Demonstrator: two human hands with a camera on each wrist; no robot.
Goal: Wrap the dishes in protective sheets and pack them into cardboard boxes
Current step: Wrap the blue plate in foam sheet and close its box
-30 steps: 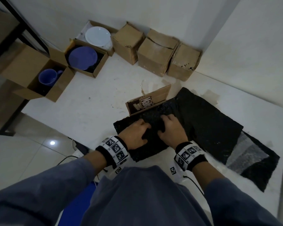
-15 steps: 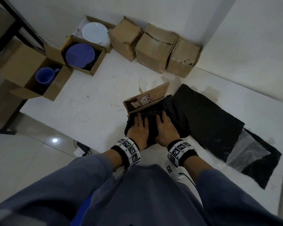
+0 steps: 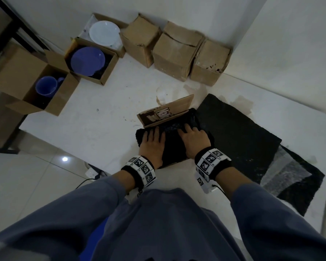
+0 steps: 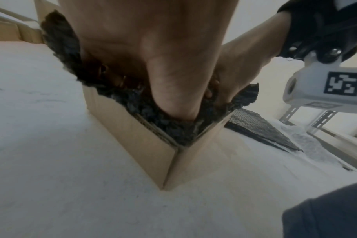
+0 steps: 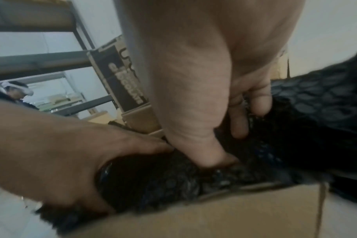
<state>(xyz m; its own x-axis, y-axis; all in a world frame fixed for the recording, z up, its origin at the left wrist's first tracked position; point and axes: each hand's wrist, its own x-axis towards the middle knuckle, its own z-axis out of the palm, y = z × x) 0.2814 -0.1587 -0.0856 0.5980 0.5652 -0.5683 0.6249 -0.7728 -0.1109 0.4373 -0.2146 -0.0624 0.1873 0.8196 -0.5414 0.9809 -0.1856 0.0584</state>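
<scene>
Black wrapped bundle [image 3: 174, 146] pressed into box [image 4: 145, 145] by both flat hands [image 3: 152, 146] [image 3: 193, 141].

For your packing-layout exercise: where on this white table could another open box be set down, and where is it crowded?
Bare table lies between the mug box, the plate boxes and the box being filled. The back wall is crowded with closed boxes. The black sheets cover the right side. Both hands press on the wrap.

boxes [image 3: 173, 53]: 7 | plates [image 3: 87, 60]: 2 | mug [image 3: 46, 86]: 1 | blk sheets [image 3: 239, 132]: 2+ | grips [image 3: 151, 146]: 2
</scene>
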